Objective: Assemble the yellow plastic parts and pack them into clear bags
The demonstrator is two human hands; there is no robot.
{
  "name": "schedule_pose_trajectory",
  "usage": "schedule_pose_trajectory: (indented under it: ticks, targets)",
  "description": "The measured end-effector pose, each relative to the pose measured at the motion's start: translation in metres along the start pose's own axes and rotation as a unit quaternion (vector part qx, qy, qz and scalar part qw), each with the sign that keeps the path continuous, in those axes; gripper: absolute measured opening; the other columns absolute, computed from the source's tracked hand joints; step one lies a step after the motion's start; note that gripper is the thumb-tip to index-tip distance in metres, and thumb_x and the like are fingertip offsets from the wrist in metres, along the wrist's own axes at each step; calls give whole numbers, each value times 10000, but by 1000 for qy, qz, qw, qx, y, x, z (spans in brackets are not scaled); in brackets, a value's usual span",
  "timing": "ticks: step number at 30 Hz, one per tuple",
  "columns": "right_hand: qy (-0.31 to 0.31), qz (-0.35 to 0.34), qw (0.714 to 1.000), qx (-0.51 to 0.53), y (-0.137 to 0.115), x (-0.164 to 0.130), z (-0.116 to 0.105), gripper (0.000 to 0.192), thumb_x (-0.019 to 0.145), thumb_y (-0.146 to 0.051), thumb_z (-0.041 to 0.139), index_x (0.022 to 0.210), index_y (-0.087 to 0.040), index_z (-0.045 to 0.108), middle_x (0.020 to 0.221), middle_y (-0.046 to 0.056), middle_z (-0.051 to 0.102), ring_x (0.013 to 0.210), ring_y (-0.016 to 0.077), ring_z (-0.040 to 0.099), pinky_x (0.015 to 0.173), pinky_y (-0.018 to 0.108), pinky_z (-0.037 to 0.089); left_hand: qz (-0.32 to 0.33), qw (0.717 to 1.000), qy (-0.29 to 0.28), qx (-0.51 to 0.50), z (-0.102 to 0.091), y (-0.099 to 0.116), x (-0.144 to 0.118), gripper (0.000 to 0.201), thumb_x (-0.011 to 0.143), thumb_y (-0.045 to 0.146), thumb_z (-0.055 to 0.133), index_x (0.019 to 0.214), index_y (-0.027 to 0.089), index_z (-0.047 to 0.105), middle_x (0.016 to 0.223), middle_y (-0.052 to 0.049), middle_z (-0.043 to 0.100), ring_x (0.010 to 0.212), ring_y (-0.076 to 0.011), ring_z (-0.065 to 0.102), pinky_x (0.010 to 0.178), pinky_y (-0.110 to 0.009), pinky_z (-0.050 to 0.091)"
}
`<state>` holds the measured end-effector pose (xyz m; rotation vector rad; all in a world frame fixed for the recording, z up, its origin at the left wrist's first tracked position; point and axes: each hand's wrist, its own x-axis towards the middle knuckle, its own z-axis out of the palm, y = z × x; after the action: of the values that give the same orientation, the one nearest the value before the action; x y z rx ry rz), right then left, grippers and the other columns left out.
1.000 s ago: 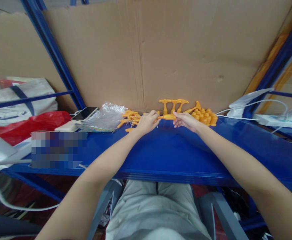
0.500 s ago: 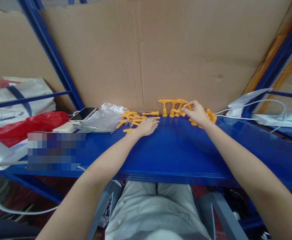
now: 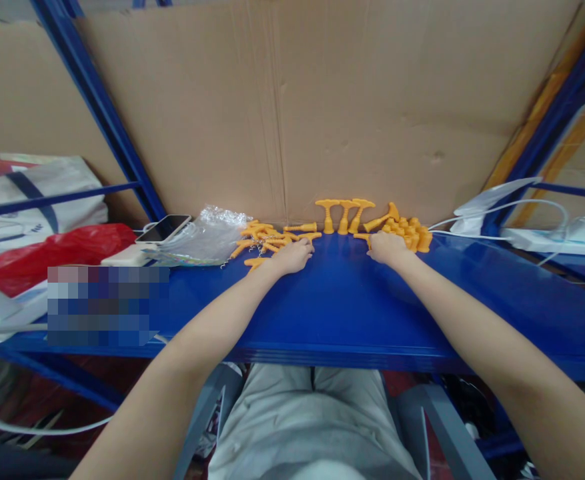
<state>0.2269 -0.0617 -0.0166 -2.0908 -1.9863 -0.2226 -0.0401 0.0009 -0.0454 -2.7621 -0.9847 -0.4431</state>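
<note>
My left hand rests low over the blue shelf with fingers curled round an orange T-shaped corkscrew handle. Beside it is a heap of similar handles, with thin curly metal wires among them. My right hand is closed at the near side of a cluster of orange sleeves. An orange corkscrew part sticks out left of its fingertips; the fingers hide the rest. Between the hands, at the back, three T-topped corkscrews stand in a row. Another corkscrew leans behind my right hand.
An orange piece lies by the cardboard wall. On the left are a clear plastic bag, a phone and a red bag. A white power strip with cables sits at the right.
My right hand has come down and nearer, leaving a leaning corkscrew behind it. My left hand has shifted slightly nearer, its fingers more curled.
</note>
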Motion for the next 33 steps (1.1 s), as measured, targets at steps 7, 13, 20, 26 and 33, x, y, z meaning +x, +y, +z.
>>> schedule_pose_trajectory:
  ticks: [7, 13, 20, 26, 33]
  targets:
    - [6, 37, 998, 54, 21, 6, 2, 382, 761, -276, 795, 1101, -120, 720, 1226, 283, 637, 1225, 478, 560, 985, 658, 425, 21, 1000, -6, -22, 1, -1, 1, 228, 934, 143, 470, 1029, 169, 676, 1148, -103, 649, 1030, -208, 658, 921, -365, 509]
    - [-28, 72, 995, -63, 15, -1, -15, 400, 839, -227, 697, 1213, -87, 675, 1229, 248, 659, 1199, 397, 601, 960, 535, 495, 26, 999, -19, -36, -3, 5, 3, 200, 934, 143, 495, 995, 143, 685, 1112, -105, 653, 1001, -207, 656, 954, -347, 494]
    - [-36, 76, 992, -96, 14, -3, -21, 464, 844, -236, 686, 1273, -65, 643, 1239, 267, 651, 1189, 394, 611, 945, 508, 506, 21, 999, -25, -36, -8, 10, 2, 195, 929, 148, 500, 950, 146, 694, 1113, -106, 647, 981, -216, 655, 937, -363, 497]
    - [-37, 78, 991, -105, 20, 1, -18, 500, 812, -243, 726, 1264, -50, 638, 1199, 266, 663, 1164, 386, 622, 920, 492, 514, 15, 999, -30, -23, -11, 15, 1, 309, 872, 34, 425, 942, 153, 701, 1099, -104, 650, 977, -207, 654, 901, -328, 506]
    - [-27, 76, 994, -78, 33, 7, -10, 534, 752, -310, 793, 1229, -111, 664, 1201, 248, 658, 1144, 389, 625, 896, 504, 510, 44, 999, -2, -31, -10, 16, -2, 449, 768, -53, 427, 1059, 157, 698, 1131, -110, 663, 1092, -213, 616, 968, -346, 486]
